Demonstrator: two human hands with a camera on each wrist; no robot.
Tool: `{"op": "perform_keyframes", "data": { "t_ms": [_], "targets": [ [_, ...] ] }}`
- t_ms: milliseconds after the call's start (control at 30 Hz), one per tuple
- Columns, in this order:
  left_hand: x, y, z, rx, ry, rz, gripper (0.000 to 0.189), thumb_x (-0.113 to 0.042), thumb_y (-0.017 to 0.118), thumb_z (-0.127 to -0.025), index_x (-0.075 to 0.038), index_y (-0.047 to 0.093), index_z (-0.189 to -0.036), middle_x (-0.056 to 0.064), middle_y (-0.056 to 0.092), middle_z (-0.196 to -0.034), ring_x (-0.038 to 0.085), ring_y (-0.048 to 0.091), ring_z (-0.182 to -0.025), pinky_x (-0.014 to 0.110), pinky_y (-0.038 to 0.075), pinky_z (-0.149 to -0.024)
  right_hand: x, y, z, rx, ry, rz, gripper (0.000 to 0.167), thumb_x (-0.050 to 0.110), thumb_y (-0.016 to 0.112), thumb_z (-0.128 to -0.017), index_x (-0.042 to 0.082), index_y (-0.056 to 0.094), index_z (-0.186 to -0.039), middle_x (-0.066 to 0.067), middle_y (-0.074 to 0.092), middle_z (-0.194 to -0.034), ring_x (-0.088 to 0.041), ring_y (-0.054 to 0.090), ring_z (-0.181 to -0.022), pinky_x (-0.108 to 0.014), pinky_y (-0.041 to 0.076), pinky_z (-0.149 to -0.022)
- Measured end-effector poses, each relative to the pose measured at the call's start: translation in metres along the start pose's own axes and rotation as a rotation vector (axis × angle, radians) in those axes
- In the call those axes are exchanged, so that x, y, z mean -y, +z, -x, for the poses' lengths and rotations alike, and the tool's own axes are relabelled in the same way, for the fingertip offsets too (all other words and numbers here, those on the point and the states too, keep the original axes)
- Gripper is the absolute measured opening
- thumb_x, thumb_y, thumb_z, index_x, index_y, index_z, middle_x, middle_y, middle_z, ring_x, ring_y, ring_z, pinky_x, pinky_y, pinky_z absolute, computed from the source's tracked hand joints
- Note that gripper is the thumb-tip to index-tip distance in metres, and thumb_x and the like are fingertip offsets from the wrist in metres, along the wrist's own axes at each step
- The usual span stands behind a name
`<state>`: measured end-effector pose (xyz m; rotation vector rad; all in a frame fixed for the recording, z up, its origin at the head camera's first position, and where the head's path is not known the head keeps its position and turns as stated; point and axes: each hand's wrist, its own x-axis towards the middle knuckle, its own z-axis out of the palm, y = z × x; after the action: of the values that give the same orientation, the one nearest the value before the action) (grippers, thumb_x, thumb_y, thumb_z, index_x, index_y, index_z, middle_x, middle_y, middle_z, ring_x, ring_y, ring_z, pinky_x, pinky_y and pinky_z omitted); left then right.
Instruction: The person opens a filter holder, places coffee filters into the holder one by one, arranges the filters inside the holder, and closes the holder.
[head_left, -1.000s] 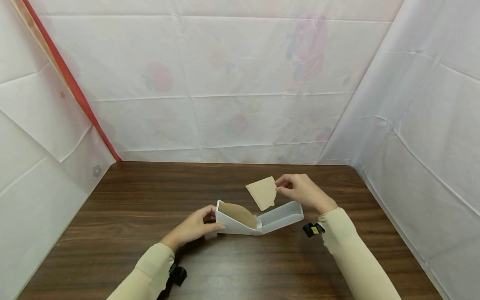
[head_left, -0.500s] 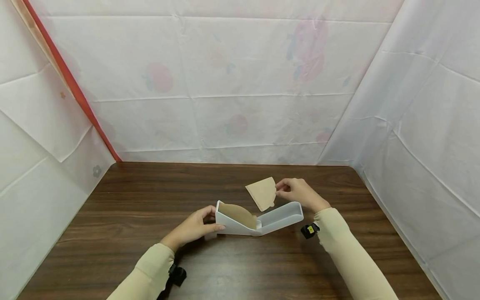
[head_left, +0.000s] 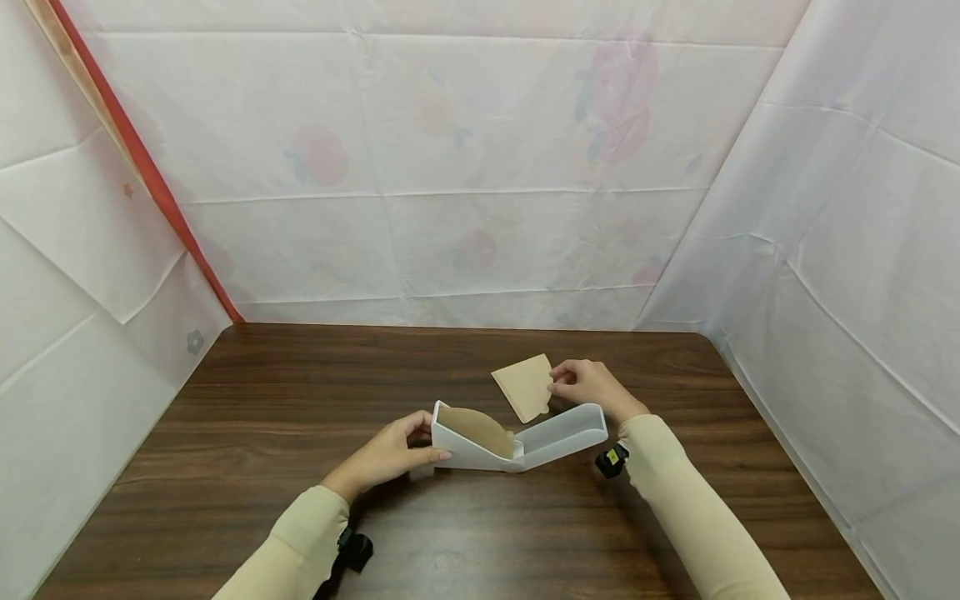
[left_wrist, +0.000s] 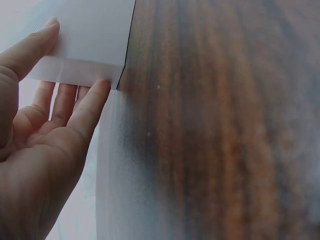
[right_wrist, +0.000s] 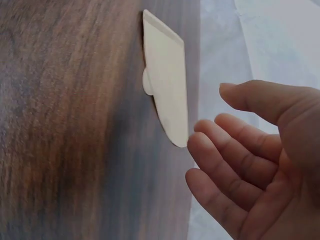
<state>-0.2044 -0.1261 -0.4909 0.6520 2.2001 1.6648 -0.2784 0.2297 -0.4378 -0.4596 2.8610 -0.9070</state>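
One tan paper [head_left: 523,387], fan-shaped with a small tab on its curved edge, lies on a dark wood table [head_left: 337,375], just right of centre in the frame and below the middle. The right hand [head_left: 596,390] is at its right edge. In the right wrist view the thumb stands apart from the loosely bent fingers and nothing lies between them; whether a fingertip touches the paper, I cannot tell.

Nearer the viewer, at lower centre, sits a white box [head_left: 467,450]. Its left part holds a tan insert [head_left: 475,427] with a curved top edge; its lid [head_left: 566,435] slants up to the right, near the right wrist. The left hand [head_left: 388,452] grips the box's left end, thumb on the side facing the viewer, other fingers around the end.

Cream sleeves [head_left: 288,542] come in from the lower left and lower right, a small black device at each wrist. White sheeting [head_left: 480,242] with faded pink prints fills the top and both sides. A red strip [head_left: 150,179] runs diagonally down the upper left.
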Motion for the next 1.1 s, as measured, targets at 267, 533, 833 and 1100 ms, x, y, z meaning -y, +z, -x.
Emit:
{"op": "perform_keyframes", "data": {
  "t_ms": [267,533,833,1100],
  "targets": [
    [0.000,-0.001,-0.001,-0.004,0.001,0.001,0.036,-0.021,0.079,-0.089,-0.006,0.061,-0.115,0.007,0.069,-0.112,0.024,0.065,-0.107,0.030,0.053,-0.083,-0.006,0.010,-0.012,-0.016,0.091,-0.029,0.042,0.022,0.071,-0.095,-0.005,0.063,-0.125,-0.016,0.067,-0.112,-0.030,0.062,-0.104,-0.046,0.050,-0.090],
    [0.000,-0.001,-0.001,-0.001,-0.003,-0.006,0.036,-0.022,0.079,-0.089,-0.006,0.061,-0.116,0.006,0.069,-0.112,0.025,0.064,-0.107,0.031,0.053,-0.083,-0.009,0.018,-0.020,-0.030,0.149,-0.047,0.051,0.025,0.075,-0.092,-0.008,0.059,-0.128,-0.015,0.064,-0.107,-0.026,0.059,-0.094,-0.041,0.050,-0.084],
    [-0.001,0.000,0.000,-0.004,0.002,0.001,0.035,-0.020,0.079,-0.089,-0.005,0.061,-0.115,0.007,0.069,-0.111,0.024,0.064,-0.106,0.029,0.052,-0.083,-0.011,0.026,-0.023,-0.026,0.196,-0.060,0.056,0.027,0.077,-0.090,-0.012,0.057,-0.125,-0.013,0.063,-0.092,-0.023,0.057,-0.078,-0.037,0.049,-0.071],
    [-0.003,0.000,0.000,0.004,0.001,-0.001,0.036,-0.019,0.079,-0.089,-0.004,0.060,-0.115,0.008,0.069,-0.111,0.026,0.064,-0.107,0.029,0.052,-0.083,-0.011,0.028,-0.027,-0.014,0.299,-0.033,0.073,0.045,0.077,-0.087,-0.007,0.052,-0.132,-0.022,0.059,-0.125,-0.037,0.059,-0.112,-0.051,0.048,-0.093]
  ]
}}
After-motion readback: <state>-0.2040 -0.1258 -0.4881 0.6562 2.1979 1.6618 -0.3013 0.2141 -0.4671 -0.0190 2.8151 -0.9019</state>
